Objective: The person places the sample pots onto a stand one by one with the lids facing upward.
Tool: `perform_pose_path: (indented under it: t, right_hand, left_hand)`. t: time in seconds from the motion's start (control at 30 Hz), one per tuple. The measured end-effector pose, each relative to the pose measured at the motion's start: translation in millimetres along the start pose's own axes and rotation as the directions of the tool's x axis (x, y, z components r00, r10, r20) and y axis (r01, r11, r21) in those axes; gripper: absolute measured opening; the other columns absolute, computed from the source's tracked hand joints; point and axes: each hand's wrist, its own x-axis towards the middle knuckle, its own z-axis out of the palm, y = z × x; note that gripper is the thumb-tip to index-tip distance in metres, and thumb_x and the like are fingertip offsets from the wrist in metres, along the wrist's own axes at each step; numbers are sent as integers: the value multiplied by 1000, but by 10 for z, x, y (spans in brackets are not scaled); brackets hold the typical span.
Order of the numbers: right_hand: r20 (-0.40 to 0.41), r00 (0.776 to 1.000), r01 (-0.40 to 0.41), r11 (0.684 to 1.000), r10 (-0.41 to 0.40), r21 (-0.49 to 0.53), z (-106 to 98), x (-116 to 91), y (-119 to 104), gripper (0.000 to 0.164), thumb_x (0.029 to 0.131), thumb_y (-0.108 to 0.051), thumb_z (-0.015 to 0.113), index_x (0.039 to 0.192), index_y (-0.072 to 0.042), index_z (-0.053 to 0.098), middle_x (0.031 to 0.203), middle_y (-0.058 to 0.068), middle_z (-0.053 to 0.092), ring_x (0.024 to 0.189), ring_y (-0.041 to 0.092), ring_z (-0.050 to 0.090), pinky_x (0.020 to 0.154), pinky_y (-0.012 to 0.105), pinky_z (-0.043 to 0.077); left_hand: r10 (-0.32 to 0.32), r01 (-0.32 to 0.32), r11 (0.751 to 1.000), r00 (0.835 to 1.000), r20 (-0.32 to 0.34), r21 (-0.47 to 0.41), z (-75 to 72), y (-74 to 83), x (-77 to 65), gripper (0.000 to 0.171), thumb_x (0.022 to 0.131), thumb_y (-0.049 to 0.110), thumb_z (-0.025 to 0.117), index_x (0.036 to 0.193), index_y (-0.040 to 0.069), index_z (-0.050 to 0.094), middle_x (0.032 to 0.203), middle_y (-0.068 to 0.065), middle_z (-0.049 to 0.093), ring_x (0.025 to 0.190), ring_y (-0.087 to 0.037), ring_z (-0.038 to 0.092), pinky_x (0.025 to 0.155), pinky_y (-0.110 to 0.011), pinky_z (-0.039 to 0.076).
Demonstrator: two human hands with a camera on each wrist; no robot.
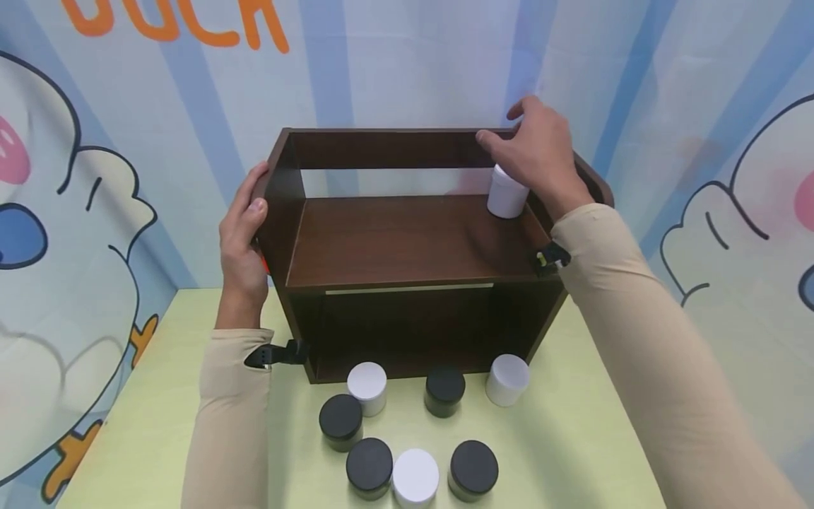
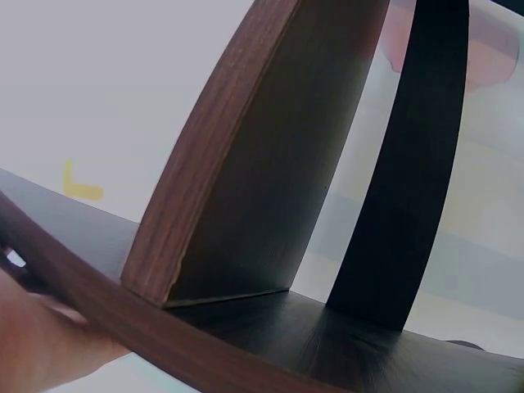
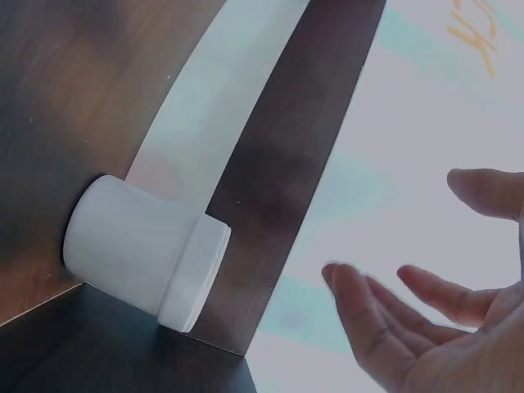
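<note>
A dark brown two-tier wooden shelf (image 1: pixel 394 240) stands on the table. Against the outside of its left side panel rests my left hand (image 1: pixel 242 230), fingers fairly straight along the panel; in the left wrist view, the panel partly hides this hand (image 2: pixel 49 344). A white lidded jar (image 1: pixel 506 194) stands upright on the upper tier, in the back right corner. Just above that jar is my right hand (image 1: pixel 537 152), thumb and fingers spread. The right wrist view shows the hand (image 3: pixel 442 327) apart from the white jar (image 3: pixel 143 250), holding nothing.
In front of the shelf stand white jars (image 1: pixel 367 385) and several black-lidded jars (image 1: pixel 444 390) on the pale yellow table (image 1: pixel 572 438). A white jar (image 1: pixel 507 379) is near the shelf's lower right front. Behind hangs a blue-striped cloth (image 1: pixel 407 63) with cartoon figures.
</note>
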Motion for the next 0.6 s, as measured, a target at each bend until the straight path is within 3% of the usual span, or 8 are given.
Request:
perform_pose_path:
  t: [0.17,0.3,0.47,0.6]
  right_hand:
    - [36,999,27,993,-31,115,-62,-76,4,62,95,-49,58,141,-9,49,137,15,60,124,30,58,102,47,50]
    - [77,987,115,958,-140,262,-104,-129,25,54,95,-40,63,138,-11,53,135,14,63,121,25,63,96,39,55]
    - [122,935,254,871,-332,421,-155,-201,53,39,93,-22,69,128,-9,60,120,11,69,95,12,71,78,24,57]
    - [132,892,344,838,-433,424,-175,-289,62,36,92,-22,71,125,-12,62,114,5,70,91,10,69,80,22,54]
  left_hand:
    - [8,-8,1000,1000,3,10,9,3,6,52,98,31,37,148,27,50,147,-4,51,127,-24,46,96,-35,37]
    - [6,-6,1000,1000,3,11,15,7,7,52,98,31,38,148,27,50,147,-4,51,128,-24,46,97,-35,38]
    - [4,-4,1000,1000,2,11,12,6,2,52,98,31,38,148,27,50,147,-3,51,127,-24,46,96,-35,38]
    - [11,-11,1000,1000,1,12,6,10,-1,52,97,32,38,148,27,50,147,-3,51,127,-24,46,96,-35,38]
